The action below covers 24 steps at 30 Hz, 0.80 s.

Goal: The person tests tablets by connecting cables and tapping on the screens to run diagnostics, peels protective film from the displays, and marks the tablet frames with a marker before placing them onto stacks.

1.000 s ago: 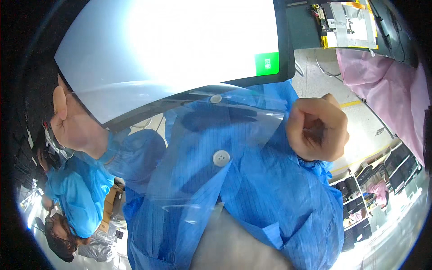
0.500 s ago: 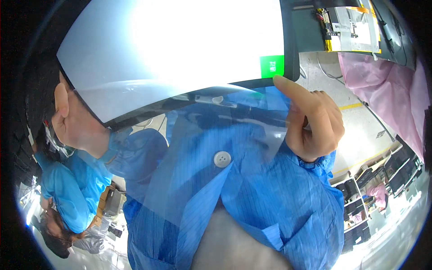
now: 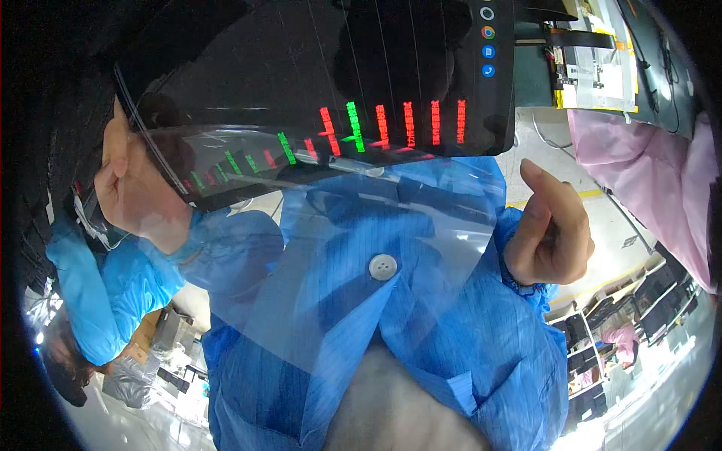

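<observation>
A tablet (image 3: pixel 248 90) with a dark lit screen fills the top of the head view. Columns of red and green text and a strip of round app icons show on it. My left hand (image 3: pixel 143 180) is closed on its left edge, partly seen through a clear plastic film (image 3: pixel 331 316). That film hangs curved from the tablet's near edge, in front of my blue smock. Off the tablet's near right corner is my right hand (image 3: pixel 553 233), not touching the screen. Its index finger is partly stretched, the others loosely curled, and nothing shows in it.
Beyond the tablet at the upper right is a fixture (image 3: pixel 598 60) with yellow tape on a dark bench. A pink cloth (image 3: pixel 639 165) hangs at the right. A person in a blue smock (image 3: pixel 113 301) is at lower left; shelving with dark items (image 3: pixel 587 346) stands at lower right.
The screen went from bright white with a green patch to dark with coloured text and icons. My right index finger came off the screen's corner, and the hand moved right and down.
</observation>
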{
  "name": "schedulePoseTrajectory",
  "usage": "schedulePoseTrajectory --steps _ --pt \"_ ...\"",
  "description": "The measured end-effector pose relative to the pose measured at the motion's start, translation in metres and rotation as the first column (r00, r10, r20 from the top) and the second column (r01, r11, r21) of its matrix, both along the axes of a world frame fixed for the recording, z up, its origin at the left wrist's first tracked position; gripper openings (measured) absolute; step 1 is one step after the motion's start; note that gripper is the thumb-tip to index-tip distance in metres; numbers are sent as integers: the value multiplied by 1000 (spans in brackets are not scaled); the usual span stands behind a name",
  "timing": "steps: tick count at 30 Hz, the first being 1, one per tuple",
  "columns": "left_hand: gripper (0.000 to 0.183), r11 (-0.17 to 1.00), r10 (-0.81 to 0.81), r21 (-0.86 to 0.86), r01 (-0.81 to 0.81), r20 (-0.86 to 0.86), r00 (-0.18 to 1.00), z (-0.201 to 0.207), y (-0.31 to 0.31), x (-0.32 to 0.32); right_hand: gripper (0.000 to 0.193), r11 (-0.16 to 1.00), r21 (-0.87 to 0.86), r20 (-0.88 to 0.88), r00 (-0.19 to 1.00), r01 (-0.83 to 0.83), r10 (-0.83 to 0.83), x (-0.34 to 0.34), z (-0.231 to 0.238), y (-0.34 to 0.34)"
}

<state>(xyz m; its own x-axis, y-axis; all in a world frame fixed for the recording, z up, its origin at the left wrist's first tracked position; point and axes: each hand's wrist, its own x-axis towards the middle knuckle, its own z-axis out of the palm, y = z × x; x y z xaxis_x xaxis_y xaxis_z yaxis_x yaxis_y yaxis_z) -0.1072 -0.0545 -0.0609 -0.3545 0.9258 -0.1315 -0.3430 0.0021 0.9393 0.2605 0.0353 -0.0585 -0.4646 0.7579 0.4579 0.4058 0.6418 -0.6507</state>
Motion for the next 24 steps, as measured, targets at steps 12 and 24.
schedulePoseTrajectory --steps 12,24 --pt "41 926 358 157 -343 -655 666 0 8 20 22 959 -105 -286 932 -262 224 -6 12 13" --pt "51 951 307 78 -300 -105 946 31 14 52 43 629 -127 327 567 -767 756 -67 105 107"
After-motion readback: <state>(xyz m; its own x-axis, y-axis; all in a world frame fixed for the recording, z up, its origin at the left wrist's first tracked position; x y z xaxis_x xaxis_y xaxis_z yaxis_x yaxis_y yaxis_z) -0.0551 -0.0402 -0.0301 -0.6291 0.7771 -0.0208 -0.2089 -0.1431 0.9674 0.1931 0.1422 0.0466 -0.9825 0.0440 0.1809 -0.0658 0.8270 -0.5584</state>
